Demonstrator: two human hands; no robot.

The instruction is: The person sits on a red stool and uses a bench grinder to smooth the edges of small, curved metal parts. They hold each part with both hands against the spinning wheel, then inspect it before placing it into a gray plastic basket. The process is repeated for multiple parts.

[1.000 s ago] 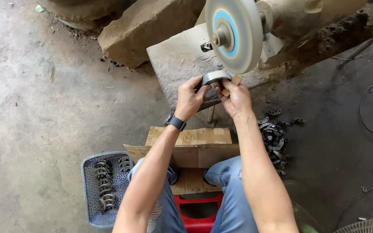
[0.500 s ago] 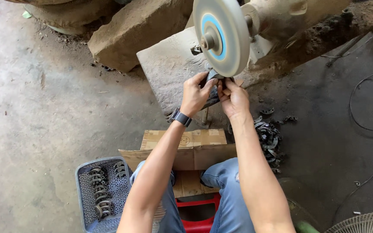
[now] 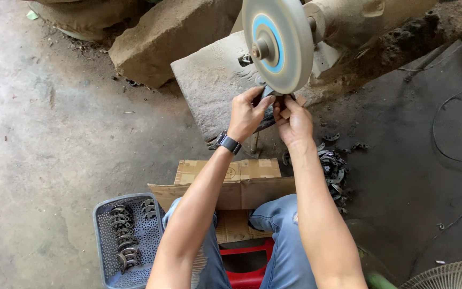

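– Where's the metal piece (image 3: 271, 94)?
– Pinched between both sets of fingertips, touching the lower rim of the grinding wheel (image 3: 277, 43).
– The hands?
– Left hand (image 3: 248, 115) and right hand (image 3: 294, 122) both closed on it. A pile of parts (image 3: 333, 170) lies below the right fingers; a grey basket (image 3: 102, 242) sits well below the left.

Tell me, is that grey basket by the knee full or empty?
Partly filled: the grey basket holds two rows of curved metal pieces, with bare perforated bottom showing beside them.

Lit by soft, even daylight, brighter on the pale concrete floor (image 3: 38, 134) at left, dimmer over the dark ground (image 3: 418, 160) at right. Only faint shadows. No glare. Sharp throughout, slight wide-angle stretch toward edges.
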